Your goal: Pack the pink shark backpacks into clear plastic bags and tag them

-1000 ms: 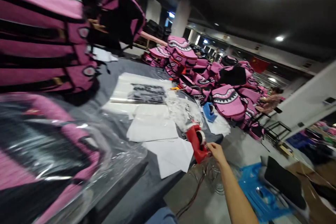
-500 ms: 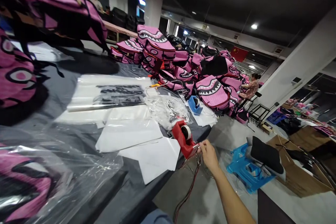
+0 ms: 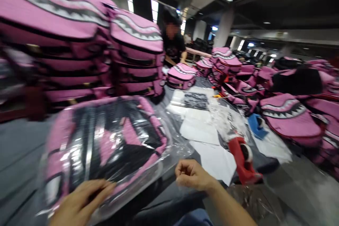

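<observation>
A pink and black backpack [image 3: 134, 130] lies straps up inside a clear plastic bag [image 3: 182, 150] on the table before me. At the near edge of that bag, my left hand [image 3: 82, 201] has its thumb and fingers brought together on the plastic. My right hand [image 3: 193, 176] is closed in a pinch, just off the bag's right corner; whatever it holds is too small or blurred to see. To its right stands a red tape dispenser [image 3: 239, 162] with a white-cored roll, at the table edge. Sheets of white paper [image 3: 215, 159] lie between hand and dispenser.
Tall stacks of pink backpacks [image 3: 136, 53] rise behind the bagged one. A blue tape dispenser [image 3: 256, 127], loose white ties [image 3: 227, 118] and a stack of plastic bags [image 3: 176, 97] lie farther right. A person in dark clothing [image 3: 173, 44] stands across the table.
My view has swung left. My right hand has left the red tape dispenser and come over to the bagged backpack. My left hand has come into view on the bag.
</observation>
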`<state>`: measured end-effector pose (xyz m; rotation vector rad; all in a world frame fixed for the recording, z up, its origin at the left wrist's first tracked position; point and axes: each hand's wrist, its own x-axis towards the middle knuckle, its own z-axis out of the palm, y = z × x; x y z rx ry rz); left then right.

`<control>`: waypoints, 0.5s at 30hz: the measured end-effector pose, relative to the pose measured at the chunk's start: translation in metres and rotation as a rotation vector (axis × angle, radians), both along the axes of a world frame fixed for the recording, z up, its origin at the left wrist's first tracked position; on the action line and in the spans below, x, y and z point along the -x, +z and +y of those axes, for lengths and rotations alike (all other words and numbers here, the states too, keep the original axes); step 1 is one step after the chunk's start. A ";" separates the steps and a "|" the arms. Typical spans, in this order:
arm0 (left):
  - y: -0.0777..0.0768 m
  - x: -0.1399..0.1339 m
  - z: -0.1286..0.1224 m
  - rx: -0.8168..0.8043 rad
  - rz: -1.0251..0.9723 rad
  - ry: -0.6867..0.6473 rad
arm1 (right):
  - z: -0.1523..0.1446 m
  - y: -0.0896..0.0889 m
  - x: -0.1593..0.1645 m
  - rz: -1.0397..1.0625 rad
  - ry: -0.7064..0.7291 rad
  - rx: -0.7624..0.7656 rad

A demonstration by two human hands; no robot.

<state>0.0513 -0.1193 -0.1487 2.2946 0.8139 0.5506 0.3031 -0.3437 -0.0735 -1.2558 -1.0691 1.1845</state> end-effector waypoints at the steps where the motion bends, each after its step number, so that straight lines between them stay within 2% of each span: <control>1: 0.005 0.006 -0.001 0.040 -0.015 0.037 | 0.025 0.015 -0.004 -0.182 0.168 -0.010; 3: 0.018 0.007 -0.004 0.100 -0.030 0.065 | 0.076 0.037 -0.008 -0.574 0.457 -0.060; 5: 0.029 0.001 -0.009 0.112 -0.016 0.075 | 0.121 0.046 -0.006 -0.927 0.645 -0.116; 7: 0.036 -0.004 -0.014 0.110 0.000 0.087 | 0.155 0.044 0.000 -1.196 0.748 -0.089; 9: 0.038 -0.005 -0.018 0.112 0.006 0.094 | 0.177 0.038 0.002 -1.356 0.784 0.027; 11: 0.037 -0.004 -0.020 0.103 0.001 0.100 | 0.186 0.033 -0.002 -1.439 0.676 0.116; 13: 0.034 -0.002 -0.021 0.095 0.002 0.094 | 0.179 0.031 -0.010 -1.486 0.432 0.082; 15: 0.031 -0.001 -0.021 0.088 0.008 0.084 | 0.159 0.028 -0.015 -1.513 0.214 -0.002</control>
